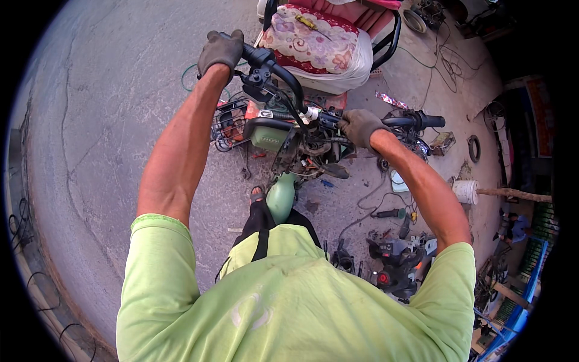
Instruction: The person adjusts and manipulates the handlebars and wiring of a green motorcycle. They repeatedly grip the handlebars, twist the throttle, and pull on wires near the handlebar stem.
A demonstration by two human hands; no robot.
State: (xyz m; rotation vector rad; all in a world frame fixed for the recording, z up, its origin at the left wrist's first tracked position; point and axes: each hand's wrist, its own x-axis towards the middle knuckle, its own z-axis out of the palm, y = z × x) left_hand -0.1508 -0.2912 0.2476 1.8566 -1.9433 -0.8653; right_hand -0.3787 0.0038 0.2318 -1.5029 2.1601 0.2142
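Note:
My left hand point(221, 52), in a dark grey work glove, is wrapped round the left end of a black handlebar point(294, 87). My right hand point(360, 128), gloved alike, is closed on the bar near its middle, inward of the right grip point(433, 122). Below the bar, the steering column shows bare wires and mechanism point(310, 154). A green panel point(269, 138) sits left of the column, beside a black wire basket point(226, 123). Another rounded green body part point(281, 199) is between my legs. What the right fingertips touch underneath is hidden.
Beyond the bar stands a seat with a floral cover point(313, 42), a yellow-handled screwdriver point(306, 22) lying on it. On the right floor are an angle grinder point(391, 213), loose cables, a white bucket point(465, 191), a tyre point(474, 148) and a dark heap of parts point(395, 265).

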